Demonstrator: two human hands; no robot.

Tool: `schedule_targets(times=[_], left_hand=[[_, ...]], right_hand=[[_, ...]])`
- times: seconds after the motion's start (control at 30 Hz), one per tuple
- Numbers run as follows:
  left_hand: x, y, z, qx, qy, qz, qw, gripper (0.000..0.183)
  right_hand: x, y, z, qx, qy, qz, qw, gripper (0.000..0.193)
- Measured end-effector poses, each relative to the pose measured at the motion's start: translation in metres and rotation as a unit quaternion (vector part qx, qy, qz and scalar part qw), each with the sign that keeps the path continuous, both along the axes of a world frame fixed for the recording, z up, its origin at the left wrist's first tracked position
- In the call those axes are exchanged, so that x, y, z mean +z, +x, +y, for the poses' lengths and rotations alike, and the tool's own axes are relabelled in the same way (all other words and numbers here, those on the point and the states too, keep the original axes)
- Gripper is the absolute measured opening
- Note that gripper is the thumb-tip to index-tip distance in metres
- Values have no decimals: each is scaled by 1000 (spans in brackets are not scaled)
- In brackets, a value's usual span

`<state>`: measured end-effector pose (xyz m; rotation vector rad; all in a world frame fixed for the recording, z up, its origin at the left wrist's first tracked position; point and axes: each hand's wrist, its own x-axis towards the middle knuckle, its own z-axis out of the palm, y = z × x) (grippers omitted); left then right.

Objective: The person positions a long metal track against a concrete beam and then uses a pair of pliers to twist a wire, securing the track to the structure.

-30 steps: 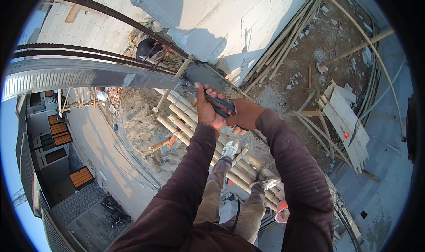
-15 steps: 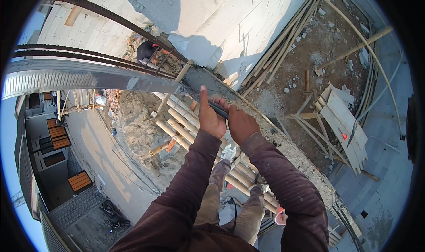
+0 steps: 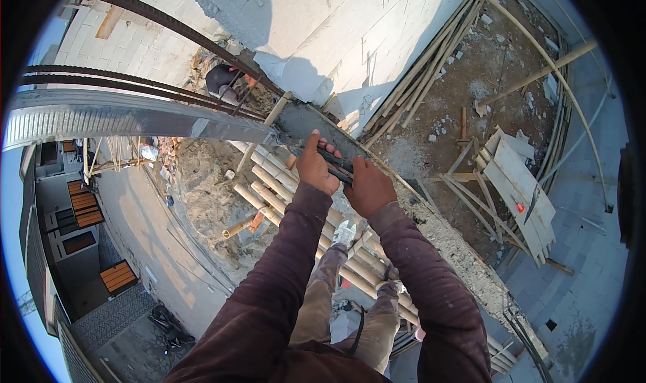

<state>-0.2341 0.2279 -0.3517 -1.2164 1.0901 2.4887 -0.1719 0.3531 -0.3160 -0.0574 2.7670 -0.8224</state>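
At the middle of the head view, my left hand (image 3: 316, 166) and my right hand (image 3: 371, 186) come close together, fingers curled in. Between them is a dark tool (image 3: 342, 170) with two bar-like handles; its working end is hidden, so its exact kind does not show. My left thumb points up and away from it, while my right hand closes over the near end. Just beyond my hands lies a grey concrete ledge (image 3: 303, 128). The end of a ribbed silver metal beam (image 3: 168, 122) reaches close to my left hand.
Rusty ribbed steel bars (image 3: 168, 23) run alongside the beam. Below my hands, bamboo poles (image 3: 363, 268) form a platform under my feet. A person (image 3: 222, 80) is lower down beyond the bars. More bamboo (image 3: 431, 66) leans along the pale block wall (image 3: 323, 19).
The two dark handles now show apart, where before they looked like one bar. My left hand has shifted slightly left, and my right hand stays close by it.
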Motion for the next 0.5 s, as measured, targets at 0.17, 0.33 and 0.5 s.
schedule_targets(times=[0.17,0.33,0.5], left_hand=[[14,9,2,-11,208,152,966,15],[14,12,0,-2,259,181,949,11],[17,10,5,11,232,167,958,15]], right_hand=[[16,-35,42,65,-212,-322,921,41],[5,-29,45,-19,-487,-472,735,31],[6,-35,48,-12,-437,-430,790,29]])
